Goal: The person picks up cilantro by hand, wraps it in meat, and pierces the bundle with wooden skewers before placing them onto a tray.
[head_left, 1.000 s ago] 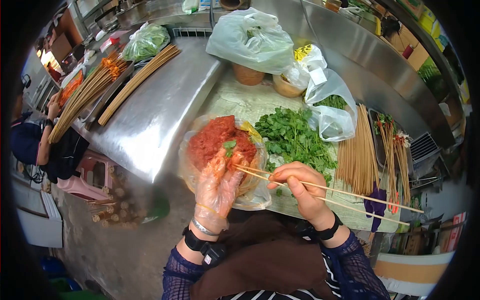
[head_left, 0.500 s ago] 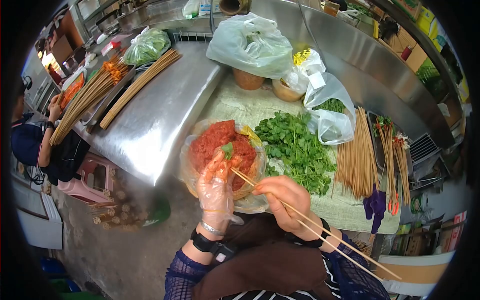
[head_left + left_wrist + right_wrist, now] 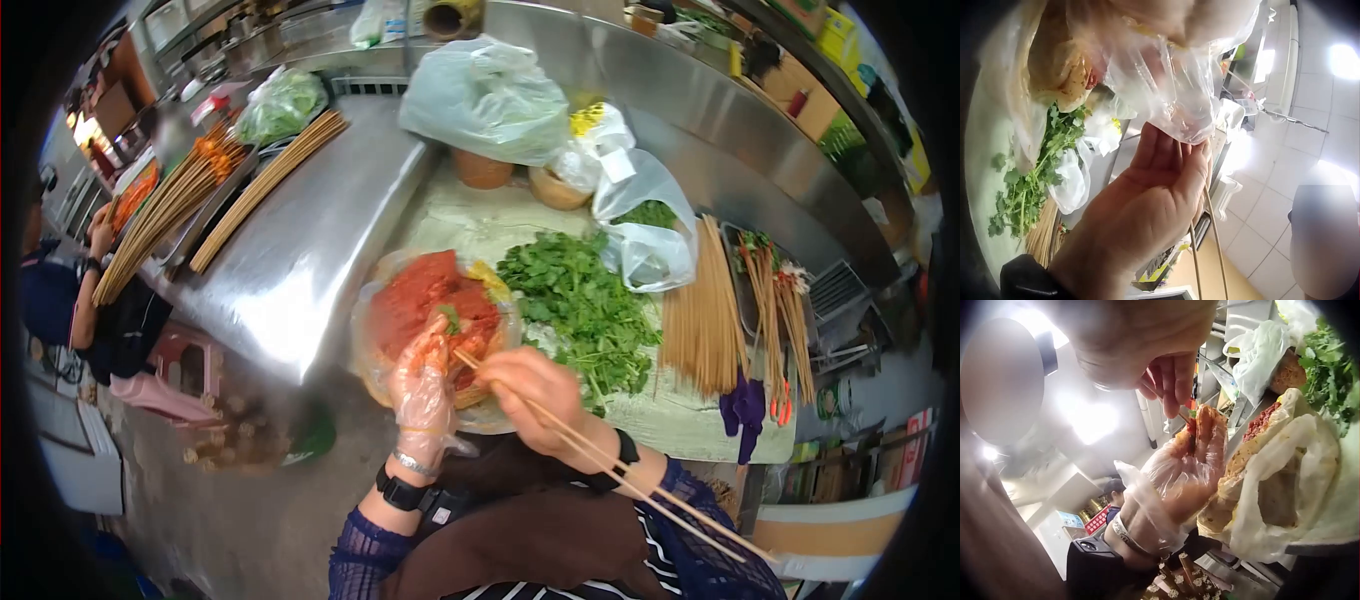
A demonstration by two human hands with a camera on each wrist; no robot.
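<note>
My left hand [image 3: 424, 385], in a clear plastic glove smeared with red, is cupped at the near side of a plastic-lined bowl [image 3: 364, 335] of red minced meat [image 3: 420, 290]. Its fingers and thumb hold some red meat [image 3: 1192, 427] with a green leaf [image 3: 450, 318] showing at the top. In my bare right hand [image 3: 540, 395] are two thin wooden skewers [image 3: 1217, 247], pinched near their front ends. Their tips meet the meat at the gloved fingers, while the long ends reach back past my right wrist.
Right of the bowl lies a heap of cilantro [image 3: 580, 310]. Beyond it are an open plastic bag [image 3: 650, 255] and a row of bare skewers [image 3: 705, 320]. A steel counter [image 3: 310, 220] with skewer bundles [image 3: 268, 185] is at left, near another person [image 3: 60, 295].
My right hand has moved left and nearer the gloved hand, and the skewers have swung from pointing rightward to slanting down toward my right forearm. The left hand keeps its hold at the bowl.
</note>
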